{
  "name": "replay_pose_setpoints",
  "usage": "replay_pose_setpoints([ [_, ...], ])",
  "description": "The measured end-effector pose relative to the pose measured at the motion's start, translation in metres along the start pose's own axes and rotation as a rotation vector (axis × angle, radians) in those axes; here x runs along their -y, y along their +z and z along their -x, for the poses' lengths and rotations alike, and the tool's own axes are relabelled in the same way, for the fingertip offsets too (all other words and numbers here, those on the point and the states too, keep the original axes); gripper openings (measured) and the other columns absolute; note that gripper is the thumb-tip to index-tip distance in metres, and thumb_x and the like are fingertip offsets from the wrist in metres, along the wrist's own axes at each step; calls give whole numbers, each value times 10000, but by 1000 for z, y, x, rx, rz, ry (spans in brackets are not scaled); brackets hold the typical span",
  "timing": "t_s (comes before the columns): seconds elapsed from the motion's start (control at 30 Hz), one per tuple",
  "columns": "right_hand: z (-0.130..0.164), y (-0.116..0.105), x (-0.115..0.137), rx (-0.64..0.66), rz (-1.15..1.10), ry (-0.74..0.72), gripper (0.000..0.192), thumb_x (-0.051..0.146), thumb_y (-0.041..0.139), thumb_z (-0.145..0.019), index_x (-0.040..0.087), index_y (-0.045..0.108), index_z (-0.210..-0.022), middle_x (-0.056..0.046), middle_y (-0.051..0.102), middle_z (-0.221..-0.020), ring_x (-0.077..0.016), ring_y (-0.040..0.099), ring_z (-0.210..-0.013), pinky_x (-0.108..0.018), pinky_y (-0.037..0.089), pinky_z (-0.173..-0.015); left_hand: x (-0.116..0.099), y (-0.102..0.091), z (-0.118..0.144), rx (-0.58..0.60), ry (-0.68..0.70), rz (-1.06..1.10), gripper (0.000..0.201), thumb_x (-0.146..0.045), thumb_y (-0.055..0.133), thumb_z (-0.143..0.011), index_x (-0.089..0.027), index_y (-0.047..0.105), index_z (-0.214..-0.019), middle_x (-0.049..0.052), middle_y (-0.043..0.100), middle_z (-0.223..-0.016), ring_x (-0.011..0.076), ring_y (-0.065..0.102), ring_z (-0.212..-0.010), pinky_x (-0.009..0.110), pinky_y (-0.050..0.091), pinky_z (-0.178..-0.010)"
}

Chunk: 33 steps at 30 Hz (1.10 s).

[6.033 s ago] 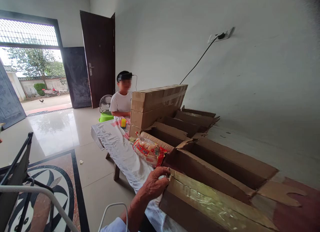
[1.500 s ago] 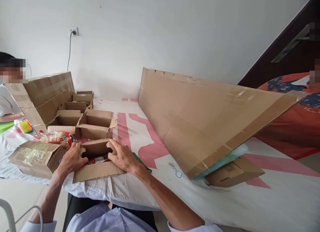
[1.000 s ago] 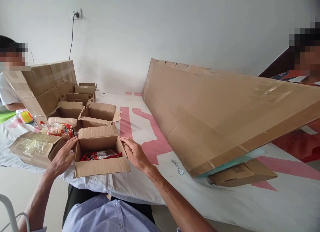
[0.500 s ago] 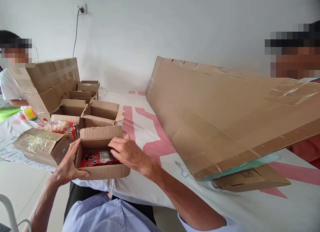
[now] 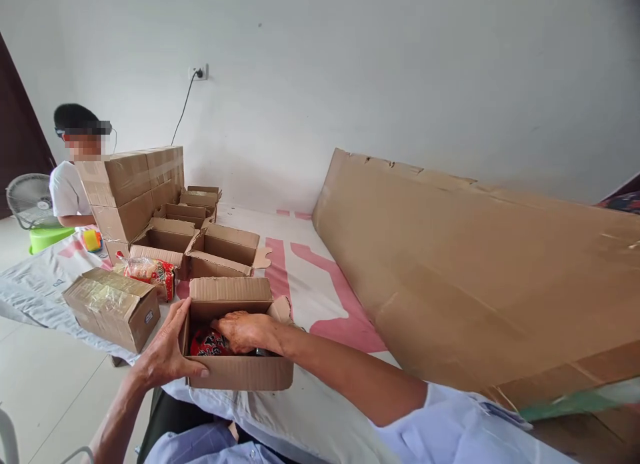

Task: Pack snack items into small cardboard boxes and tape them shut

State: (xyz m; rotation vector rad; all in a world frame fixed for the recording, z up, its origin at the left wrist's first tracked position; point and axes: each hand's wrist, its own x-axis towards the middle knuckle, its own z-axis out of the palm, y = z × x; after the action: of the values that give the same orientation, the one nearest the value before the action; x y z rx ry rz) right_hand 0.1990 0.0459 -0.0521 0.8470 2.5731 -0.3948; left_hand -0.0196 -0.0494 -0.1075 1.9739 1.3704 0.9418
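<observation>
A small open cardboard box [image 5: 240,374] sits at the near edge of the cloth-covered table [image 5: 300,271]. My left hand [image 5: 167,351] grips its left wall, thumb on the front face. My right hand [image 5: 245,331] reaches inside the box and rests on a red snack packet [image 5: 206,344]; whether the fingers grip the packet is hidden by the hand itself. The box flaps stand open at the back and at the right.
Left of the box lie a taped sealed box [image 5: 113,307] and a red-and-clear snack bag [image 5: 150,272]. Behind are open empty boxes [image 5: 225,247] and stacked sealed boxes [image 5: 130,184]. A large flat cardboard sheet [image 5: 475,277] leans at the right. A person [image 5: 67,187] sits far left beside a fan [image 5: 30,197].
I opened the box flaps, then my right hand went down inside onto the red packet. My left hand shifted from the side flap to gripping the box's left wall.
</observation>
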Motion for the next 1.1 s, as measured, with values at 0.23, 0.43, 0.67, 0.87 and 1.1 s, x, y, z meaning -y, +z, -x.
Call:
replay_pose_setpoints([
  [0.23,24,6,-10,-110,-305,-65,588,306,715,-905,175,673,-1477,-154,772,-1388,-328,749,-1246,-384,580,-1006,-4,-2,0,-7,8,-32,1462,-482,1046,-593,-291,221,-1785,187,286,-1788,507,306,-1642,674,300,-1341],
  [0.43,42,7,-28,-86,-312,-92,603,254,781,-806,230,744,-1407,-96,768,-1362,-311,736,-1204,-358,565,-988,-6,-4,-2,15,10,-41,1432,-424,1037,-595,-301,241,-1779,174,320,-1770,502,320,-1634,682,298,-1340],
  [0.67,58,17,-33,-113,-32,-2,430,184,770,-794,215,804,-1222,-125,767,-1248,-332,758,-1094,-377,562,-863,-7,-9,-11,38,-26,-89,1392,-451,1021,-609,-243,278,-1768,191,375,-1729,478,358,-1620,653,288,-1350],
  [0.87,56,19,-27,-112,52,-17,286,157,719,-816,193,823,-1079,-137,772,-1190,-319,758,-1044,-371,542,-800,-11,-12,-13,36,-34,-125,1355,-456,1010,-619,-250,307,-1758,180,389,-1722,480,378,-1607,659,314,-1339],
  [1.1,71,9,-36,-91,-44,-21,223,300,828,-810,209,848,-1012,-70,785,-1064,-251,726,-957,-298,463,-703,-9,-10,-12,52,17,-90,1350,-422,1010,-633,-259,289,-1762,183,400,-1708,473,388,-1599,663,322,-1330],
])
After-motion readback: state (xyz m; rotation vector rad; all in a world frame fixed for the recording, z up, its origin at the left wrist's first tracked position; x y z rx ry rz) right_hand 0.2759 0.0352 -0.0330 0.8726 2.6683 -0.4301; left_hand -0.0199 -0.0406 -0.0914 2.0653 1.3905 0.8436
